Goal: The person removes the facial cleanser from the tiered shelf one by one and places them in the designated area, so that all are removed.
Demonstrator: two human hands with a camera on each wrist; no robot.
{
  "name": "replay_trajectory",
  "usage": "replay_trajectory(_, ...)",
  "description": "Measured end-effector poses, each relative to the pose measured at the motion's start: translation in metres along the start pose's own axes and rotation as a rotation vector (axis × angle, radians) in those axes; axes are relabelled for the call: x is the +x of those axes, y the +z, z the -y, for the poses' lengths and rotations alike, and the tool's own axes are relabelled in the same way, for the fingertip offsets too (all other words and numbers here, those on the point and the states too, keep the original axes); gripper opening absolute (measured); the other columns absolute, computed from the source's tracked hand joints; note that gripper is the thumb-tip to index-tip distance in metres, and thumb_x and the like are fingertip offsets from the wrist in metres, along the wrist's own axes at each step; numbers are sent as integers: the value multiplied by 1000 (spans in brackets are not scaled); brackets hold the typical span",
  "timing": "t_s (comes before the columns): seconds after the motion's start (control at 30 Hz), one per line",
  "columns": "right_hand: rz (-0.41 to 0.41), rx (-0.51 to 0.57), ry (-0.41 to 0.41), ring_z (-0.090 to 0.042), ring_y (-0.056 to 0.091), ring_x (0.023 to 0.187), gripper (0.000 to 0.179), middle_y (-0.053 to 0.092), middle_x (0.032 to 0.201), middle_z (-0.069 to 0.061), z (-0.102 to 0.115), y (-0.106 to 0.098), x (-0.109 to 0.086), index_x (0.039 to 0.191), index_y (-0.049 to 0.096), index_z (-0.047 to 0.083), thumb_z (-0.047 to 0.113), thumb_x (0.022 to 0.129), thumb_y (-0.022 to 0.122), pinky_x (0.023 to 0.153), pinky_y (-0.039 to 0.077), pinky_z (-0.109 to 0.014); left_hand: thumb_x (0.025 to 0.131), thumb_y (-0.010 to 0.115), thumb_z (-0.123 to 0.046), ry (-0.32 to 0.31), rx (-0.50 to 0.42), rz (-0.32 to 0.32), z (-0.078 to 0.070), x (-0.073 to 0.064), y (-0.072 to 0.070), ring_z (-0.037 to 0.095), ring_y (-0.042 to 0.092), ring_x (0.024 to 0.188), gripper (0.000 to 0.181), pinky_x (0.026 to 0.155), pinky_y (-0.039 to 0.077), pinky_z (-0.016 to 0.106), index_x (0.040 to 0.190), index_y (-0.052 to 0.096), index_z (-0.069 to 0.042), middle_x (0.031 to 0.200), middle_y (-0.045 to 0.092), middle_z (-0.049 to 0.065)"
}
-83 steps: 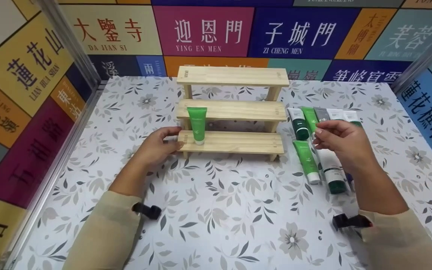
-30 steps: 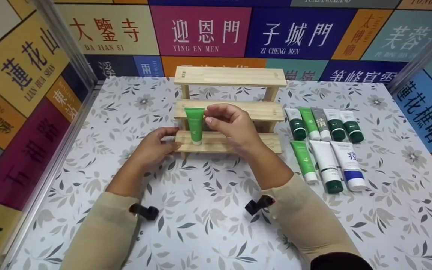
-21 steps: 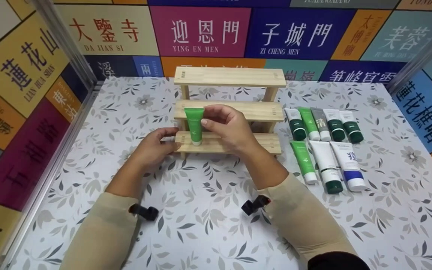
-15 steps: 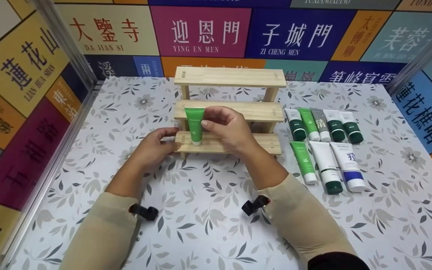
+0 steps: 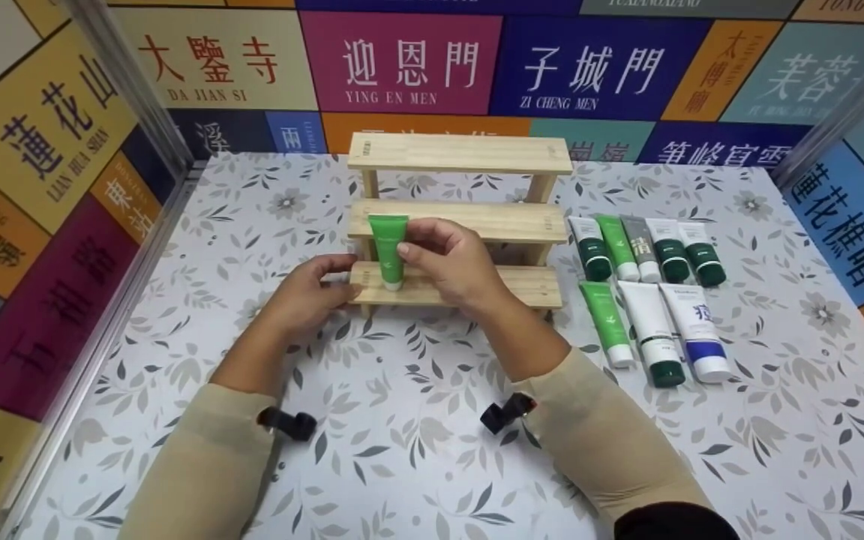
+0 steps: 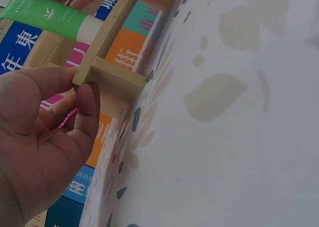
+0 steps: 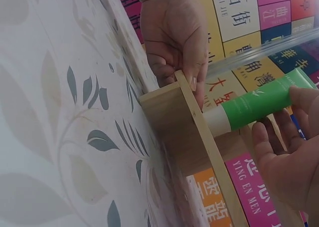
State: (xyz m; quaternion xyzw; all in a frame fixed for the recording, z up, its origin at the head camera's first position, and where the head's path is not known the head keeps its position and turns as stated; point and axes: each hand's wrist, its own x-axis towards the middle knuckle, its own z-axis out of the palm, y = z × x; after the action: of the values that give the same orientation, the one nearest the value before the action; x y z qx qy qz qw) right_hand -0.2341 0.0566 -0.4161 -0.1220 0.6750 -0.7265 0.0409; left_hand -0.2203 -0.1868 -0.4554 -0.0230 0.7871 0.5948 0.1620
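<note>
A green squeeze tube point(image 5: 388, 247) stands upright on its white cap on the bottom step of a three-tier wooden display stand point(image 5: 477, 289), near the step's left end. My right hand point(image 5: 451, 262) pinches the tube's right edge, thumb in front and fingers behind. In the right wrist view the same tube point(image 7: 264, 101) has its cap against the step. My left hand point(image 5: 312, 292) holds the left end of that bottom step. Seen from the left wrist, the thumb and fingers of my left hand point(image 6: 50, 132) pinch the board's end.
To the right of the stand several tubes lie in two rows on the floral tablecloth point(image 5: 402, 442). The front row has a green tube point(image 5: 607, 322), a white tube with a dark green cap point(image 5: 649, 322) and a white-and-blue tube point(image 5: 697, 322). Printed panels point(image 5: 402, 60) enclose the table's back and sides.
My right hand has come left from above the lying tubes to the standing green tube and now pinches its edge. My left hand keeps its hold on the stand.
</note>
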Motion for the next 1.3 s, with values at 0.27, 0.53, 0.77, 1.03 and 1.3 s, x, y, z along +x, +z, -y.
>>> replay_trajectory(0.27,-8,-25,-3,-16,67,101,26,73,110,-6,6,-1,-4,121,72,-4,1,96,76,92,62,-25,101,70,-14,-9,4,-8,-1,0,1,22,69,115,60,86,63,35,157,51,-12,159,53,5)
replay_trajectory(0.53,-1,-39,-45,-16,68,100,21,72,107,-3,24,-19,-17,119,72,-1,3,98,74,91,62,-27,101,69,-12,-13,-14,-15,-2,0,1,23,69,116,60,87,63,33,157,51,-11,160,53,6)
replay_trajectory(0.77,-9,-40,-66,-16,70,98,20,73,105,-2,32,-45,-30,119,72,-1,1,99,72,92,64,-34,100,68,-10,22,15,-19,1,0,0,25,66,122,58,85,62,30,156,53,-9,160,52,10)
replay_trajectory(1.03,-50,-86,-105,-17,71,96,17,75,106,-3,38,-86,-50,118,72,0,1,101,69,90,65,-35,99,68,-9,31,25,-20,1,2,2,26,66,121,58,83,63,29,155,54,-7,159,53,12)
replay_trajectory(1.3,-167,-130,-103,-17,71,102,21,76,111,-3,42,-136,-74,123,71,4,2,102,68,90,64,-30,99,69,-11,30,43,-10,-1,2,2,28,65,127,59,88,62,32,156,53,-8,161,52,11)
